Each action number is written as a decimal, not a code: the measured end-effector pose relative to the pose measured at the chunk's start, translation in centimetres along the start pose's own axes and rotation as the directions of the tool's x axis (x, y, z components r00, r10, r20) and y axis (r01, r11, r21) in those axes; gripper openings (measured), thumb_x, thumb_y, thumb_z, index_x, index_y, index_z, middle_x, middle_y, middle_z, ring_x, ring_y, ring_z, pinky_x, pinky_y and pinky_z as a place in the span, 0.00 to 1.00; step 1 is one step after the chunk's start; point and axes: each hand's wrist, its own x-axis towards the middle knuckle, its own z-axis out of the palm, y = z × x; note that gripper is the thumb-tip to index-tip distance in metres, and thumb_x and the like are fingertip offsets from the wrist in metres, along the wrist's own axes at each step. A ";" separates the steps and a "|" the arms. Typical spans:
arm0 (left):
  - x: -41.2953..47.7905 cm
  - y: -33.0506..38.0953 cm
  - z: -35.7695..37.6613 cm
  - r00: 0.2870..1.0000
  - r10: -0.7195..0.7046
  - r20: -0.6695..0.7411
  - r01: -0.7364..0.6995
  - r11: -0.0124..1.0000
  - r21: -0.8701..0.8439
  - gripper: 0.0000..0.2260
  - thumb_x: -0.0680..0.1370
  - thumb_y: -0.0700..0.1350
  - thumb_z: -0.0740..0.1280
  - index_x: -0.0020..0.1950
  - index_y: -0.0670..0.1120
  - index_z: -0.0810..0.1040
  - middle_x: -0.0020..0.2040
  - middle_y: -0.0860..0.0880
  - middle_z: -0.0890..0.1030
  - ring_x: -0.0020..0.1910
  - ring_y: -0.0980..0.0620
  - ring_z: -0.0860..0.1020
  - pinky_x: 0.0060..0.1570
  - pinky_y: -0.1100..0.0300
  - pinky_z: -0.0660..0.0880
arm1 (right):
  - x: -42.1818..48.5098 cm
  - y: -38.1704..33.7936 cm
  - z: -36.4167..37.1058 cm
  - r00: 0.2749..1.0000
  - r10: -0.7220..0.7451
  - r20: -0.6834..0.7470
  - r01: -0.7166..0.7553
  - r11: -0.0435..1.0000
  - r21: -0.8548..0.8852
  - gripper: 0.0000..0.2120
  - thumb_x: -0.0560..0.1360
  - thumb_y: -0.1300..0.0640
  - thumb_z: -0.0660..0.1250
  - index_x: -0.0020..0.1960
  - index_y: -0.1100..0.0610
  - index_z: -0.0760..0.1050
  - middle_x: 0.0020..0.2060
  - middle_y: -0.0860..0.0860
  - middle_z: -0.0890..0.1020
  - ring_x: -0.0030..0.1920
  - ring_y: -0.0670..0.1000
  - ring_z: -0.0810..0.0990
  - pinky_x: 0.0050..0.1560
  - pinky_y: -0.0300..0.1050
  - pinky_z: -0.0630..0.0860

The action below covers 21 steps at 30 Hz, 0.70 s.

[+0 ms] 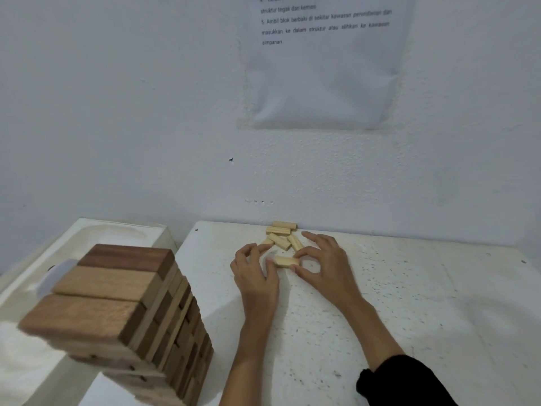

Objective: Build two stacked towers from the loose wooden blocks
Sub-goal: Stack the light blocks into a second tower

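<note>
A tall tower of brown wooden blocks (123, 312) stands at the near left, its top layer three blocks wide. At the back of the white table (409, 303) lies a small heap of pale loose blocks (281, 238) against the wall. In front of the heap, one pale block (286, 261) lies flat on the table. My left hand (255, 273) touches its left end with curled fingers. My right hand (325, 263) pinches its right end between thumb and forefinger.
A white wall rises right behind the table, with a printed sheet of paper (322, 68) taped on it. A white plastic tray or lid (96, 238) sits behind the tower at the left.
</note>
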 end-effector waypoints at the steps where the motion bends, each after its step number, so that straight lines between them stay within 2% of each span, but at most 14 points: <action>1: 0.0 0.0 0.0 1.000 -0.004 -0.006 0.003 1.000 -0.007 0.12 0.77 0.35 0.63 0.59 0.44 0.78 0.60 0.46 0.71 0.57 0.56 0.62 0.56 0.63 0.60 | 0.2 -0.1 0.0 1.000 -0.005 0.027 0.005 1.000 0.005 0.08 0.69 0.51 0.74 0.46 0.50 0.82 0.64 0.48 0.75 0.65 0.49 0.68 0.61 0.46 0.62; 4: 0.1 -0.1 0.0 1.000 -0.007 -0.025 0.006 1.000 -0.025 0.12 0.78 0.34 0.63 0.59 0.43 0.78 0.60 0.46 0.71 0.57 0.56 0.63 0.55 0.66 0.60 | 0.7 -0.2 0.1 0.998 0.018 0.068 -0.018 1.000 0.005 0.09 0.69 0.51 0.73 0.49 0.50 0.82 0.63 0.49 0.75 0.65 0.49 0.68 0.63 0.48 0.63; 8: 0.2 -0.1 0.0 1.000 0.006 -0.016 -0.006 1.000 -0.003 0.12 0.78 0.36 0.63 0.60 0.44 0.78 0.60 0.46 0.72 0.58 0.56 0.64 0.57 0.64 0.61 | 1.1 -0.1 0.3 0.999 0.041 0.023 -0.040 0.999 -0.032 0.11 0.70 0.51 0.73 0.51 0.51 0.83 0.55 0.49 0.81 0.57 0.51 0.74 0.54 0.43 0.68; 13: 0.1 -0.2 -0.1 0.998 0.029 0.053 -0.034 0.994 0.101 0.14 0.79 0.37 0.62 0.62 0.46 0.77 0.65 0.46 0.71 0.64 0.49 0.66 0.59 0.61 0.59 | 0.7 0.0 -0.1 0.995 0.095 -0.025 -0.095 0.995 -0.032 0.12 0.69 0.52 0.74 0.51 0.54 0.83 0.52 0.50 0.82 0.55 0.49 0.74 0.51 0.40 0.69; 18: 0.3 0.1 -0.1 0.987 -0.038 0.158 -0.002 0.970 0.245 0.15 0.80 0.40 0.60 0.66 0.48 0.75 0.75 0.47 0.63 0.72 0.48 0.59 0.65 0.53 0.59 | -1.4 0.5 -1.2 0.984 0.157 -0.085 -0.161 0.986 -0.037 0.13 0.68 0.52 0.75 0.51 0.55 0.83 0.52 0.49 0.82 0.54 0.48 0.75 0.50 0.39 0.71; 21: 0.3 -0.1 0.0 0.982 -0.032 0.188 -0.032 0.943 0.331 0.15 0.80 0.42 0.60 0.67 0.48 0.74 0.73 0.48 0.65 0.70 0.48 0.59 0.62 0.54 0.60 | -3.3 0.9 -2.0 0.977 0.168 -0.132 -0.176 0.983 -0.050 0.12 0.66 0.52 0.76 0.48 0.56 0.84 0.50 0.49 0.82 0.51 0.46 0.74 0.45 0.30 0.67</action>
